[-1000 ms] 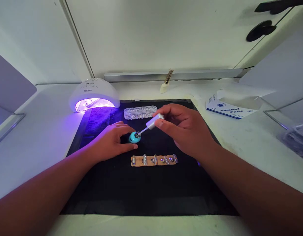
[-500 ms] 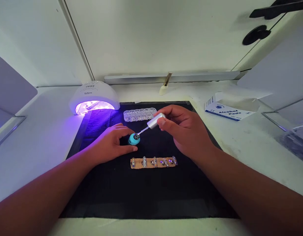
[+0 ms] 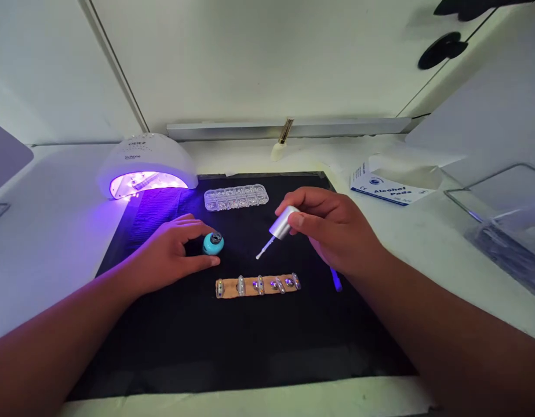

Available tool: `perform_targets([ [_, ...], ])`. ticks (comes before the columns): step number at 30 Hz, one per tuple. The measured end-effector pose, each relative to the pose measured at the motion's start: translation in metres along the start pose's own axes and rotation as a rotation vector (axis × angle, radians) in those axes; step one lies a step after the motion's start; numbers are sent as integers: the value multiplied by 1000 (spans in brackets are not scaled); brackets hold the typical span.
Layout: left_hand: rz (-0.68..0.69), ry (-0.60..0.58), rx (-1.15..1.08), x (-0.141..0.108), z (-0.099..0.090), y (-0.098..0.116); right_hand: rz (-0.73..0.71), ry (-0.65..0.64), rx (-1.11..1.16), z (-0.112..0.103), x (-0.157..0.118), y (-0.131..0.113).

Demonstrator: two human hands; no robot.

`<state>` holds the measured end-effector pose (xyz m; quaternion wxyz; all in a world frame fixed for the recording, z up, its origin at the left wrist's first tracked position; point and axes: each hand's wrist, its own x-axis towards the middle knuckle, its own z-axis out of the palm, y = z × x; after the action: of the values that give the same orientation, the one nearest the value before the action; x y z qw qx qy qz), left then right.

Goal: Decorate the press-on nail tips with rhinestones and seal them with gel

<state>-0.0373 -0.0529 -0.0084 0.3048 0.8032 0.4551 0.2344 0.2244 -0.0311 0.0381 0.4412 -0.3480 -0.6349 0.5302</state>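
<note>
Both pinch — left hand [image 3: 178, 248] a bottle [image 3: 213, 245], right hand [image 3: 337, 229] a cap [image 3: 281, 225] — rod [image 3: 335, 280] partly hidden.

It's dim in here; the strongest light I see is the violet glow from the lamp [image 3: 148, 153] at ten o'clock, nearly washed out in its mouth. The black mat [image 3: 232, 347] sinks into gloom at six; lines bow and stretch outward, and the plastic bag [image 3: 506, 246] at three looks smeared.
</note>
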Motion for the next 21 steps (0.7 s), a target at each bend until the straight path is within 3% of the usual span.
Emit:
perform_targets([
  [8, -41, 20, 44, -3, -8, 3, 88, -222, -43, -5, 1, 7],
  [21, -73, 48, 35, -4, -11, 8, 123, -237, -83, -3, -1, 10],
])
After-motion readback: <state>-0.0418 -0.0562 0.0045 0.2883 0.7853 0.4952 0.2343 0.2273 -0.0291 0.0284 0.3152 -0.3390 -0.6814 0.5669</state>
